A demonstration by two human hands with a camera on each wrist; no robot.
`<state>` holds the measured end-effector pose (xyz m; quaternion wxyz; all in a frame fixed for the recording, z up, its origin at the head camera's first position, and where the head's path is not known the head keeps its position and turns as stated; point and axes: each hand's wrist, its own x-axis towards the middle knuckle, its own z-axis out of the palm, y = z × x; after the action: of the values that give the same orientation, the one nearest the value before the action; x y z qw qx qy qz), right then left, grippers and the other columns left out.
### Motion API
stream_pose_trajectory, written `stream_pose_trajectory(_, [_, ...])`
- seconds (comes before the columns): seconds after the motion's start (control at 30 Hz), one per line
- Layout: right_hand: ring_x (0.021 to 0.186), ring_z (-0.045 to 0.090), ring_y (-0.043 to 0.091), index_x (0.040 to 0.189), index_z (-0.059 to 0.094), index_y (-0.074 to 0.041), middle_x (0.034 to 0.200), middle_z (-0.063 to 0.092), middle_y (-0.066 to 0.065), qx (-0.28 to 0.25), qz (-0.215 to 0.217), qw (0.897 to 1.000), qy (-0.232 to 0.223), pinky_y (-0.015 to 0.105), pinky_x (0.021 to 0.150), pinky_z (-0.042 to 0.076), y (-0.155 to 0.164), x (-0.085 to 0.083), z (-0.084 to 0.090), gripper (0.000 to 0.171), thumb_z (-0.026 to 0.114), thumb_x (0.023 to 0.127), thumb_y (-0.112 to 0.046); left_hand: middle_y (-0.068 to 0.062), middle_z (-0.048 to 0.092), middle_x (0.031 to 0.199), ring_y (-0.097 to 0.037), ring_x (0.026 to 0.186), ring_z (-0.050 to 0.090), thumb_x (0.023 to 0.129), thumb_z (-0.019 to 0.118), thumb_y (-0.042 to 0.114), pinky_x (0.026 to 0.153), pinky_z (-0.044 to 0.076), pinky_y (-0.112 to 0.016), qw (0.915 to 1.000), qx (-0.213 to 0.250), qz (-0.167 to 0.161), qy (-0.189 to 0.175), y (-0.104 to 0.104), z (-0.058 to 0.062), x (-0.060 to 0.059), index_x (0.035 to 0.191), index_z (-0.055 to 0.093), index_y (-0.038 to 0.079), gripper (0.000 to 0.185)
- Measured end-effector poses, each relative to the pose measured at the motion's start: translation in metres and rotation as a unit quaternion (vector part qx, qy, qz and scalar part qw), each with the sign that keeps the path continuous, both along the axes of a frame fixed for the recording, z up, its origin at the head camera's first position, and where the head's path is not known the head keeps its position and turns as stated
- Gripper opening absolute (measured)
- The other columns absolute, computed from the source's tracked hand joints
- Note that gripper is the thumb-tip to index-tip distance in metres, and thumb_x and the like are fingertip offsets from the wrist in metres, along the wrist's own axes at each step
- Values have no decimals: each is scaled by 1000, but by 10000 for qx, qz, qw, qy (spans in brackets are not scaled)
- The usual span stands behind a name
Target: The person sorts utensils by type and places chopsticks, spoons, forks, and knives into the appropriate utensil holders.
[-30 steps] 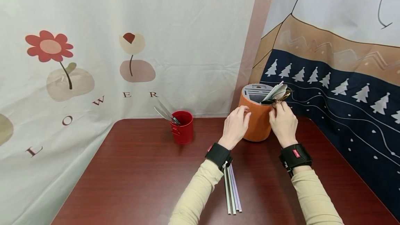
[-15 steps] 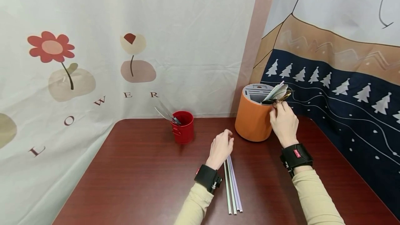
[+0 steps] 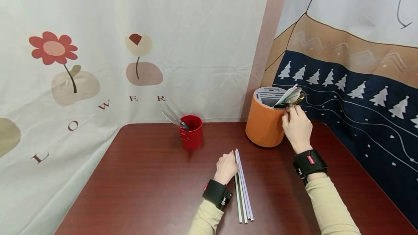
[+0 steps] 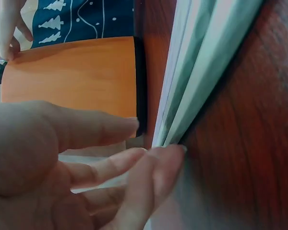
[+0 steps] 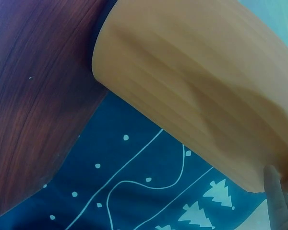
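Note:
An orange cylindrical utensil holder [image 3: 264, 126] with a grey slotted top stands at the back right. A bundle of utensils [image 3: 290, 96], with spoon heads showing, leans out over its right rim. My right hand [image 3: 297, 130] holds that rim, its fingertips partly hidden below the utensils; in the right wrist view one finger [image 5: 274, 196] lies against the holder's side. Several pale green and lilac straws [image 3: 243, 195] lie lengthwise on the table. My left hand [image 3: 226, 168] is beside their far end, fingertips [image 4: 175, 155] at the straws, thumb apart and nothing gripped.
A red cup [image 3: 192, 133] with a few metal utensils [image 3: 173, 117] leaning left stands at the table's back edge. The dark red-brown table [image 3: 147, 180] meets a pale printed curtain [image 3: 202, 46] behind and a navy tree-patterned cloth [image 3: 352, 119] on the right.
My left hand has left the orange holder's side and moved down and toward me to the straws' far end. My right hand stays at the rim.

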<state>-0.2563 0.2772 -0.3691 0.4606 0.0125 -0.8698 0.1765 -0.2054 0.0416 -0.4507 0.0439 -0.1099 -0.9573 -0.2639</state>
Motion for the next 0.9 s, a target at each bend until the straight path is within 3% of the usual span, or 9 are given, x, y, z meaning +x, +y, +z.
stream_pose_trajectory(0.1, [79,57,42,97,64,2,96,60,18,-3,-19,10000,-28,58,61,45,0,0,1,20,51,92,-12,-18,67,78,-34,68,66,77,64,7,51,49,-41,9995,-140,91,-274,1,2,2,85,64,0,10])
stream_pose_trajectory(0.17, [79,57,42,97,64,2,96,60,18,-1,-26,10000,-48,57,61,45,0,0,1,20,52,92,-13,-17,67,75,-33,67,66,75,65,6,50,49,-41,9990,-236,121,-373,1,3,3,72,62,2,6])
stream_pose_trajectory(0.33, [79,57,42,97,64,2,95,60,18,-19,-26,10000,-46,57,60,45,-1,1,1,19,52,92,-12,-13,66,69,-29,62,63,73,65,4,47,46,-39,9977,-337,152,-571,1,4,5,52,50,9,27])
stream_pose_trajectory(0.67, [78,57,41,97,64,1,95,60,17,-19,-46,10000,-82,57,60,45,1,-1,-1,20,51,93,-14,-9,71,79,-27,71,67,73,68,16,53,49,-38,9911,-1032,630,-552,12,-5,4,60,62,12,16])
stream_pose_trajectory(0.9, [78,57,41,97,64,1,96,60,17,4,-37,10000,-69,57,60,45,1,-1,-1,20,51,92,-13,-10,70,76,-26,67,66,72,67,14,52,48,-37,9909,-980,829,-415,16,-5,6,60,64,11,13])
